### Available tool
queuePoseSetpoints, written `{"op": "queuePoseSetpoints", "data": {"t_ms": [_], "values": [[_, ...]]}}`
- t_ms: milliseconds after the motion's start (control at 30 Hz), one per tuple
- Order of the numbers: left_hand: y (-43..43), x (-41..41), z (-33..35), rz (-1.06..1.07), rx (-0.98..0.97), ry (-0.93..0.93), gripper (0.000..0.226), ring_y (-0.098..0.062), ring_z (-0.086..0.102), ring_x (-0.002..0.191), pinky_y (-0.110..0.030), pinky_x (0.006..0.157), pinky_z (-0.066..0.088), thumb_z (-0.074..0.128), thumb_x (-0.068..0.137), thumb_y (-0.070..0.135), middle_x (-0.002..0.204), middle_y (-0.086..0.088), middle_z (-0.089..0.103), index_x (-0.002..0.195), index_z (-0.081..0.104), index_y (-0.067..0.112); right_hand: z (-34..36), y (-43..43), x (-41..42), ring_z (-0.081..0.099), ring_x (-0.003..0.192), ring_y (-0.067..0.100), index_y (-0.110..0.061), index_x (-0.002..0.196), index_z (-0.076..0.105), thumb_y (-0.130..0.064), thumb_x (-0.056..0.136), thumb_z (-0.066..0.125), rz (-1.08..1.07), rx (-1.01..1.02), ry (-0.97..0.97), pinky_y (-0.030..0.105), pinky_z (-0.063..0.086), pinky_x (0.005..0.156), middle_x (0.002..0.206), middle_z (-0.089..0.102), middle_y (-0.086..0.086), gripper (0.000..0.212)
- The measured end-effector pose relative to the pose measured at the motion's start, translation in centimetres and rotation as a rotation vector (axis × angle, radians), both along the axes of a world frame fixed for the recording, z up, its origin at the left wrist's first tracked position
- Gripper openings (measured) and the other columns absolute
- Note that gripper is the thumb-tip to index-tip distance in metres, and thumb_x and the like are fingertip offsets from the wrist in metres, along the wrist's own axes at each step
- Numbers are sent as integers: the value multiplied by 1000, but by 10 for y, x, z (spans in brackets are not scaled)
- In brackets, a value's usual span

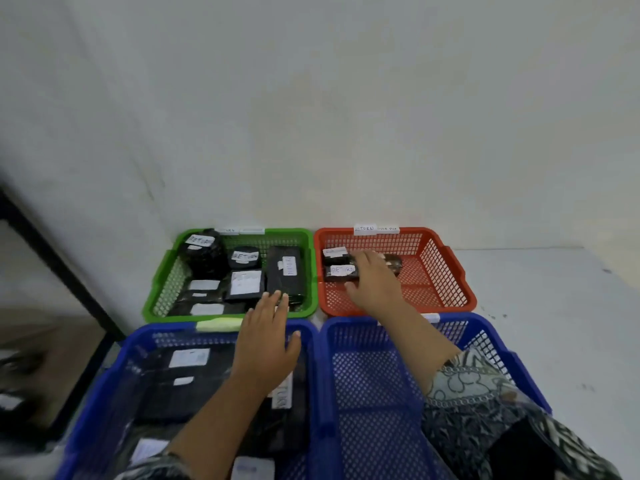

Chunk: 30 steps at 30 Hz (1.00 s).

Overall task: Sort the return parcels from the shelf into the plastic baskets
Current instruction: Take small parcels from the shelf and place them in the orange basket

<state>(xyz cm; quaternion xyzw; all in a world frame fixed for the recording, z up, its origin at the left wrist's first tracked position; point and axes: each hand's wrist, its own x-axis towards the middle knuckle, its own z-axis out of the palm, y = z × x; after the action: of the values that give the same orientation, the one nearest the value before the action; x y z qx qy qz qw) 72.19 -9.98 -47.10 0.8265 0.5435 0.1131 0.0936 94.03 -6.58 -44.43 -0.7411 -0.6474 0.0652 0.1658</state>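
Two black return parcels, each with a white label, are lying side by side in the far-left part of the red basket; the nearer label reads "RETURN". The right hand is lying over their right ends, its fingers draped across the wrap; whether they are gripping a parcel or only resting on it cannot be told. The left hand is hovering palm down and holding nothing, its fingers straight and slightly spread, tips over the near rim of the green basket. That basket is holding several black labelled parcels. The left blue basket under the left hand is holding more black parcels; the right forearm is crossing the right blue basket. All four baskets are sitting on the floor, the far pair against a white wall.
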Motion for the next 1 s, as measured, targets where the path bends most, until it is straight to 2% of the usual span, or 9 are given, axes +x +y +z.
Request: {"op": "queuePoseSetpoints", "data": {"t_ms": [133,267,300,400,467,633,767,900,1000], "values": [[-45,-79,15,60,88,-56,71,-30,30,139,-43,110,28,31,85,45,149,-12,33,143,34,5,23,-39,-89,33,134,22,-14,144,33,-28,88,58,84,71,3,34,32,108,145,37,6,62],[-90,-153,27,112,96,-55,72,-25,17,143,-37,115,15,30,83,43,154,-8,23,147,24,9,40,-72,-183,27,140,23,-14,146,30,-31,92,55,156,107,7,37,29,112,148,34,6,62],[-100,-172,29,123,119,-55,72,-26,20,142,-39,114,18,31,83,42,153,-9,26,146,26,9,44,-79,-207,28,139,23,-14,145,31,-32,91,55,175,129,16,37,30,112,148,35,6,62],[-124,-230,30,139,153,-54,67,-37,48,124,-48,99,44,37,79,38,134,-17,51,134,47,1,54,-98,-276,29,139,22,-14,145,32,-30,92,54,261,168,31,36,29,112,147,35,6,60],[-138,-269,34,187,166,-48,63,-39,56,114,-49,88,51,38,76,37,123,-18,58,125,54,-1,62,-109,-322,25,141,23,-13,146,31,-29,93,52,334,173,38,37,28,113,149,34,6,59],[-167,-360,46,341,236,-25,64,-36,48,125,-49,95,45,42,77,37,132,-16,54,130,51,1,79,-124,-429,36,133,26,-12,143,35,-29,90,55,503,207,45,35,32,108,144,38,9,60],[-169,-429,50,490,263,-35,68,-35,42,130,-49,101,40,40,78,41,137,-18,49,134,46,2,94,-120,-503,33,135,25,-12,144,33,-32,92,53,631,196,37,36,32,109,146,36,9,59],[-154,-485,56,528,282,-34,66,-30,27,139,-45,110,28,45,85,39,147,-13,37,142,36,6,103,-101,-567,32,136,23,-17,146,31,-34,93,51,689,210,81,36,34,108,149,34,5,59],[-126,-529,61,525,337,-23,64,-29,28,139,-46,109,30,56,87,34,147,-13,37,141,37,6,103,-78,-616,34,136,22,-18,146,30,-33,93,52,735,207,112,35,36,105,149,34,3,58]]}}
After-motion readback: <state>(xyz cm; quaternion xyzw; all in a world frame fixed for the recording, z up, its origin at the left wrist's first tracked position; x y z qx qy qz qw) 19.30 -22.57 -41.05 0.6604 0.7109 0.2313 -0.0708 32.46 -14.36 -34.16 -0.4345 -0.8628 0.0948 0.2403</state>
